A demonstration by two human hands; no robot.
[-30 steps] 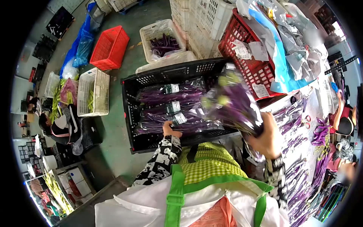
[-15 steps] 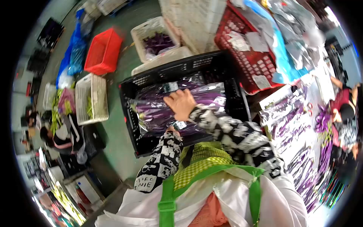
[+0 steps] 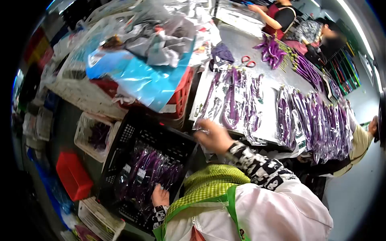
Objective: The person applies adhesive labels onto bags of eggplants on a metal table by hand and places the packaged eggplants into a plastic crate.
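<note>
My left hand (image 3: pixel 161 196) rests at the near edge of the bagged purple eggplants (image 3: pixel 146 170) inside the black crate (image 3: pixel 171 138); what its fingers hold, if anything, is not clear. My right hand (image 3: pixel 215 137) is over the near left edge of the metal table, its fingers at the end of a clear bag of long eggplants (image 3: pixel 211 98). Whether those fingers grip the bag is blurred. More bagged eggplants (image 3: pixel 231 100) lie beside it on a white tray.
Red scissors (image 3: pixel 248 62) and loose eggplants (image 3: pixel 273 52) lie farther back on the table. Many bagged eggplants (image 3: pixel 313 124) line its right side. Blue plastic (image 3: pixel 136 80) covers a red crate at left. A red bin (image 3: pixel 73 175) stands on the floor. Co-workers are behind and right.
The view has swung right towards the table. My right hand has left the bags in the black crate and moved to the table's edge. My left hand remains at the crate.
</note>
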